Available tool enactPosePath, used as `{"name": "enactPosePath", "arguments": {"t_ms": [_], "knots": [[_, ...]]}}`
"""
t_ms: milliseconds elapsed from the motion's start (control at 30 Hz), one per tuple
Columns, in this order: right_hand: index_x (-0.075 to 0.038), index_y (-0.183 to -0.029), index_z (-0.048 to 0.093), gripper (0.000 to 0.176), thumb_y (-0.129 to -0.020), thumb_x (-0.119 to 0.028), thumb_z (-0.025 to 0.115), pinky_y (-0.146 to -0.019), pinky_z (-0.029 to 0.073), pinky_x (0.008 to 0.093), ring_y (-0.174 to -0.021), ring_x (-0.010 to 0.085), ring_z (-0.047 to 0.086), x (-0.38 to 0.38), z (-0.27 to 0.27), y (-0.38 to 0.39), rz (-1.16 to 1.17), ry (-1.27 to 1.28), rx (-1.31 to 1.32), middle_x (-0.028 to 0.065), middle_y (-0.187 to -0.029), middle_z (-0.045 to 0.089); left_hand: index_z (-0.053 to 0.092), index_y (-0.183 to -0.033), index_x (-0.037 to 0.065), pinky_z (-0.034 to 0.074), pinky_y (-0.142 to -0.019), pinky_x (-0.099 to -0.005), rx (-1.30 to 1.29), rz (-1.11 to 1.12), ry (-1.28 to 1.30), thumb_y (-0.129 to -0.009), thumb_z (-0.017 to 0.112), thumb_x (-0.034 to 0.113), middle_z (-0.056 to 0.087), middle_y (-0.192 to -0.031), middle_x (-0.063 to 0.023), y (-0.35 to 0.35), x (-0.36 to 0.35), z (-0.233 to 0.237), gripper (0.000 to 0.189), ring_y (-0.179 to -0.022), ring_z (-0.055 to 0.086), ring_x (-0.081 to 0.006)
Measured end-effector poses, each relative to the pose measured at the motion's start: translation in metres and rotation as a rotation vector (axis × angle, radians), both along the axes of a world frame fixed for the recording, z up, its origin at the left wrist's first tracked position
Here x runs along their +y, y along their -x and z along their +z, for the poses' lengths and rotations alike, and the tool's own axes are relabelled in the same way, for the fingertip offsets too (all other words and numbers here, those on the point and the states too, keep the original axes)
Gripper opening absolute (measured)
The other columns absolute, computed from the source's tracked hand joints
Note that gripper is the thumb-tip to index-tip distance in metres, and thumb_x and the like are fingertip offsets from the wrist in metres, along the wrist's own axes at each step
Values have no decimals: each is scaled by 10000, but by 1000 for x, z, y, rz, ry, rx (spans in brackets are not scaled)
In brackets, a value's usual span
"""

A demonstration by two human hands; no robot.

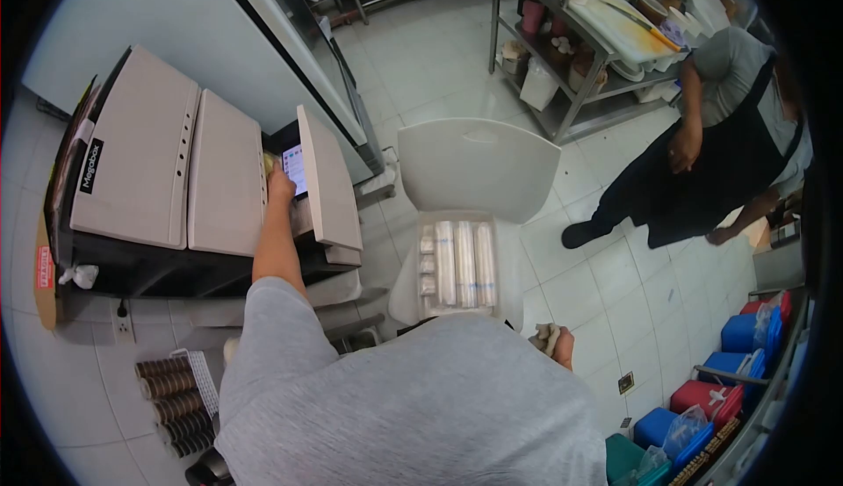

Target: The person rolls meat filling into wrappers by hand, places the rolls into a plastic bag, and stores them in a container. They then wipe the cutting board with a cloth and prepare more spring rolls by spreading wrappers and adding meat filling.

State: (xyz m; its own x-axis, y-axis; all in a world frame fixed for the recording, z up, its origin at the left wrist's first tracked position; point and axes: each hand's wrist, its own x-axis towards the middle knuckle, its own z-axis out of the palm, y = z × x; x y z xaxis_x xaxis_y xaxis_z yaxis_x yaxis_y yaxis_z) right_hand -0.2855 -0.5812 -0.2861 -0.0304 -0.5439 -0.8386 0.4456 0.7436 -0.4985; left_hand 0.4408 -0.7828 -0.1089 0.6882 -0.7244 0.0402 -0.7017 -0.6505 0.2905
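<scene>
My left hand point(281, 189) reaches into the open drawer point(329, 192) of a beige-fronted drawer cabinet point(136, 161). Its fingertips are mostly hidden, right by a small yellow-green item point(269, 164). Beside the hand, a lit screen point(295, 170) shows rows of small icons. Low on the other side of my body, my right hand point(565, 347) is closed around a crumpled beige-grey bundle point(545, 338). In front of me stands a white plastic chair point(474, 165). On its seat lies a clear container point(493, 262) with several long wrapped rolls point(465, 262) and a column of small wrapped pieces point(428, 262).
A person in a dark apron point(716, 170) stands at the right, beside a metal rack point(562, 64) loaded with a cutting board point(628, 29) and pots. Coloured bins point(707, 398) line the lower right. A fridge-like white unit point(167, 12) stands behind the cabinet. Striped rolls point(176, 403) sit lower left.
</scene>
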Motion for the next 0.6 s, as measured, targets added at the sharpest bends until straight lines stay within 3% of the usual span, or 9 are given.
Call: {"name": "enactPosePath", "arguments": {"t_ms": [100, 200, 300, 400, 500, 600], "knots": [[-46, -782, 594, 381, -848, -350, 375, -569, 450, 390, -602, 265, 526, -5, 14, -4, 27, 23, 76, 125, -666, 561, 377, -1379, 66, 456, -968, -428, -2, -11, -99, -735, 539, -77, 593, -1161, -260, -2, 0, 2, 679, -1133, 565, -395], [78, -855, 627, 395, -853, -231, 380, -489, 471, 420, -555, 290, 563, -2, -26, 11, -37, 37, -22, 161, -700, 593, 387, -1379, 86, 444, -988, -414, -1, -6, -118, -746, 531, -76, 575, -1199, -254, -1, 1, 3, 669, -1152, 554, -386], [74, -863, 630, 400, -855, -253, 400, -513, 479, 411, -567, 279, 569, -9, 20, -4, -20, 27, -17, 153, -711, 603, 386, -1390, 117, 432, -1008, -406, 20, -55, -98, -754, 529, -74, 559, -1229, -249, 3, 5, 5, 680, -1187, 537, -372], [66, -861, 635, 416, -857, -272, 391, -534, 488, 405, -592, 276, 576, -9, 12, -2, 28, 160, 121, 152, -728, 613, 354, -1423, 156, 420, -1027, -405, -18, -22, -164, -749, 534, -79, 532, -1270, -248, 3, 1, 4, 736, -1227, 508, -370], [54, -867, 637, 430, -862, -286, 374, -557, 490, 419, -621, 281, 581, -13, 10, -3, -60, 124, 141, 159, -755, 625, 302, -1460, 198, 406, -1046, -406, 53, 20, -144, -740, 538, -87, 493, -1315, -254, 2, 0, 7, 810, -1259, 479, -376], [-31, -847, 597, 444, -902, -378, 325, -525, 439, 390, -579, 259, 523, -8, -21, 13, -9, 77, -7, 112, -691, 555, 259, -1484, 224, 394, -1061, -404, 4, -25, -248, -733, 541, -92, 443, -1364, -257, -2, -1, 1, 862, -1280, 455, -380]]}}
